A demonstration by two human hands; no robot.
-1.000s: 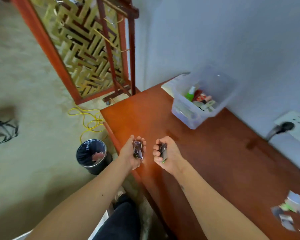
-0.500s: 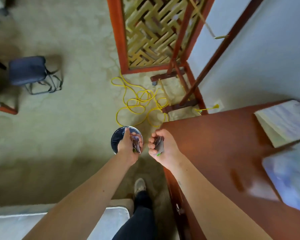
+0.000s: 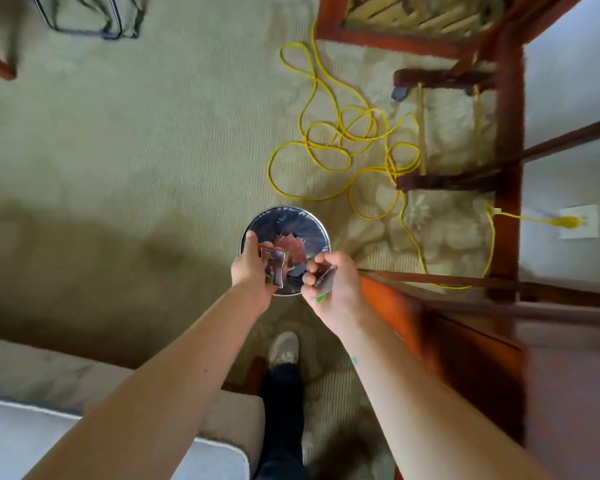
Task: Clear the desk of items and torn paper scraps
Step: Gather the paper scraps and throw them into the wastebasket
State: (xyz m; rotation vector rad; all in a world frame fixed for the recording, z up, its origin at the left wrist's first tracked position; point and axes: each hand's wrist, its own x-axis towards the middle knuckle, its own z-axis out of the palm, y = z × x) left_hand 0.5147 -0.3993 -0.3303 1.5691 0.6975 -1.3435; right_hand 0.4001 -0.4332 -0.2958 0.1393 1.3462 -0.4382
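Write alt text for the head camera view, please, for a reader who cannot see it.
Seen from above, a person's left hand and right hand each hold torn paper scraps over a round, dark-lined bin that already contains scraps. The bin stands on beige carpet beside a reddish wooden desk, a loose yellow cable coiled beyond it.

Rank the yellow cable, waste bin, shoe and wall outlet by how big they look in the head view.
1. yellow cable, sprawled widest
2. waste bin
3. shoe and wall outlet look about alike, so I won't rank them
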